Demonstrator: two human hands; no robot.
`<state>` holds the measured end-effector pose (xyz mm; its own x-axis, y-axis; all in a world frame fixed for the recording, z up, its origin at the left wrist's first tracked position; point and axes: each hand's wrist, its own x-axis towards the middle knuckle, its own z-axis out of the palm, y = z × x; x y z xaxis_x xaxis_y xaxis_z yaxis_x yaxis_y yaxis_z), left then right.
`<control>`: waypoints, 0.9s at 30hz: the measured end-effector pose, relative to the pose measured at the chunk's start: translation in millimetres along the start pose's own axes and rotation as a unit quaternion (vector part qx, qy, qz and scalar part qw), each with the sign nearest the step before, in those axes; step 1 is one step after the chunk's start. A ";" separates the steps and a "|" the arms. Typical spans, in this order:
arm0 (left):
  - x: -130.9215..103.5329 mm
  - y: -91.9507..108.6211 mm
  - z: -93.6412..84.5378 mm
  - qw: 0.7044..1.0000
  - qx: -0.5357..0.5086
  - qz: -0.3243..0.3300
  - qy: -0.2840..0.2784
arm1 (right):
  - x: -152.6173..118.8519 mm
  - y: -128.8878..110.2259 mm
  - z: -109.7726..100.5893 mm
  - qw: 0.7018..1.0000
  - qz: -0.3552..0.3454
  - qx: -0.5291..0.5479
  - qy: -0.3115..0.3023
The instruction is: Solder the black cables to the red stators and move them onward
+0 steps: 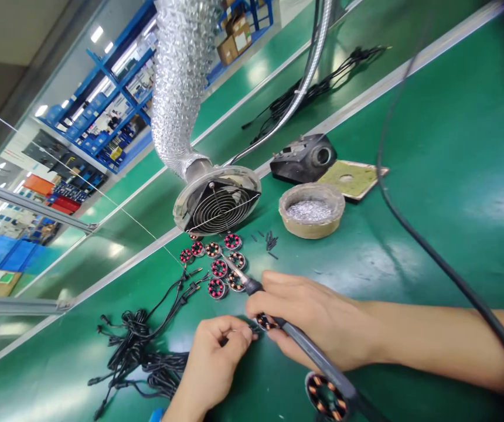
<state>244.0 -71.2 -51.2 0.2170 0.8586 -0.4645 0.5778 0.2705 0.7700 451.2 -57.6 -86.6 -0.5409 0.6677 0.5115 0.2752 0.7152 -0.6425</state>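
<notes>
My right hand (311, 319) grips a soldering iron (298, 340) like a pen; its metal tip (230, 266) points up-left over a cluster of small round stator coils (219, 268) with red and copper windings. Under that hand's fingers sits one more coil (264, 321). My left hand (214, 357) pinches a thin black wire end (230, 335) right beside that coil. A bundle of black cables (138, 346) lies to the left of my left hand. Another coil (324, 395) lies near the bottom edge, by the iron's cord.
A fume extractor fan (217, 202) on a foil duct (181, 76) hangs just behind the coils. A round bowl of solder dross (311, 210), a black iron stand (302, 158) with sponge tray (353, 177), small black sleeves (269, 240), and a thick black cord (432, 252) lie on the green bench.
</notes>
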 end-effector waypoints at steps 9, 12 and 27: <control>-5.9 4.0 3.2 0.994 0.067 0.081 0.007 | 11.0 -1.0 11.4 0.999 -0.021 0.048 0.004; -13.1 4.3 6.2 0.984 0.131 0.102 0.062 | 12.2 -1.2 14.3 0.999 -0.018 0.045 0.013; -47.4 9.1 -67.3 0.952 0.259 0.087 0.140 | 2.1 -9.5 7.0 0.997 0.023 -0.050 -0.054</control>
<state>186.1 -80.1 7.3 0.1697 0.9725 -0.1593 0.8786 -0.0761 0.4715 441.9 -64.4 -83.4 -0.6067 0.6779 0.4152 0.3772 0.7053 -0.6003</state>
